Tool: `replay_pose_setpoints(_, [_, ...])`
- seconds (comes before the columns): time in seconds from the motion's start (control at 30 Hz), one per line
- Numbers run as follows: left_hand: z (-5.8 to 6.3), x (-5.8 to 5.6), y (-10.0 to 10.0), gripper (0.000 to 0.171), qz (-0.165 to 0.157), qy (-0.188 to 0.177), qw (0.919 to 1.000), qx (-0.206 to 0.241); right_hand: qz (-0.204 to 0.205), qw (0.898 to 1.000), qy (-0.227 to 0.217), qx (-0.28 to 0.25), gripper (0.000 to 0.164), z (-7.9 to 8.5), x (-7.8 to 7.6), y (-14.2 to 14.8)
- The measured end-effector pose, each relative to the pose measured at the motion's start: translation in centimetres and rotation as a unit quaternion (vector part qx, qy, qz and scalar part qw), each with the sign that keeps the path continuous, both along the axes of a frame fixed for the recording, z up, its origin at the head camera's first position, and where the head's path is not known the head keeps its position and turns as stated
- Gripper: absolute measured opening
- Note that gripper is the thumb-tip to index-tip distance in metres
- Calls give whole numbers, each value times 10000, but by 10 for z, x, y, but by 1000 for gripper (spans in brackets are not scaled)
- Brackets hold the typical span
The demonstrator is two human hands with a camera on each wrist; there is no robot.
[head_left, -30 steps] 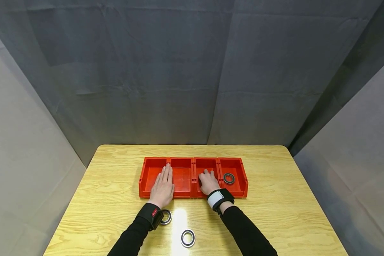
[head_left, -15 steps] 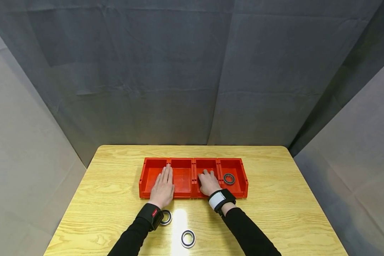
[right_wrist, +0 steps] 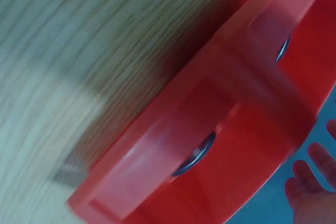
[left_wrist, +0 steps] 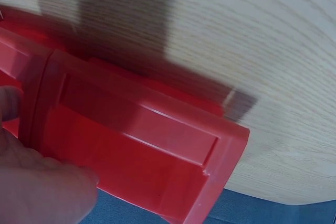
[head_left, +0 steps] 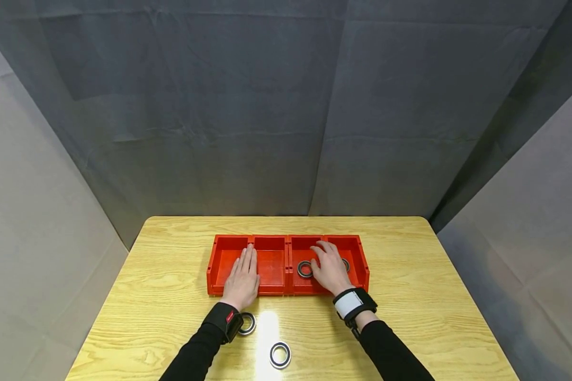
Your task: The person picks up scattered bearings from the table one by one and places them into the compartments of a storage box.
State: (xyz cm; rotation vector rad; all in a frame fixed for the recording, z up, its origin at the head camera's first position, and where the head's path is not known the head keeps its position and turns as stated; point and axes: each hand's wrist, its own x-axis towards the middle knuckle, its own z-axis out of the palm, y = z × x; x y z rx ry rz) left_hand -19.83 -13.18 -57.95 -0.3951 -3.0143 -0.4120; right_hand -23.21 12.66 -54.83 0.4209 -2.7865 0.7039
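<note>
A row of red plastic bins lies side by side across the table. My left hand rests with straight fingers along the divider between the two leftmost bins; its thumb side also shows in the left wrist view. Above the divider between the two rightmost bins is my right hand, its fingers spread and bent, holding nothing. One ball bearing lies flat in the third bin, just left of the right thumb. Another bearing lies in the rightmost bin, partly covered by the right hand in the head view.
Two more bearings lie on the wooden table in front of the bins: one bearing by the left wristband, partly hidden, and one bearing nearer the front. Grey cloth hangs behind the table, with pale panels at both sides.
My right hand has let go of the bearing in the third bin, uncovering it, and has risen and moved right toward the rightmost bin. The left hand has stayed put.
</note>
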Motion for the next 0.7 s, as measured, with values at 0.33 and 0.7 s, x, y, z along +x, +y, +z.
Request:
replay_pose_setpoints(0.33, [0,1,-1,71,-16,29,10000,-35,-854,9963,50,-61,41,-2,3,64])
replay_pose_setpoints(0.7, [2,-2,-4,73,-188,-302,9977,570,-1030,9901,-946,92,70,-19,4,93])
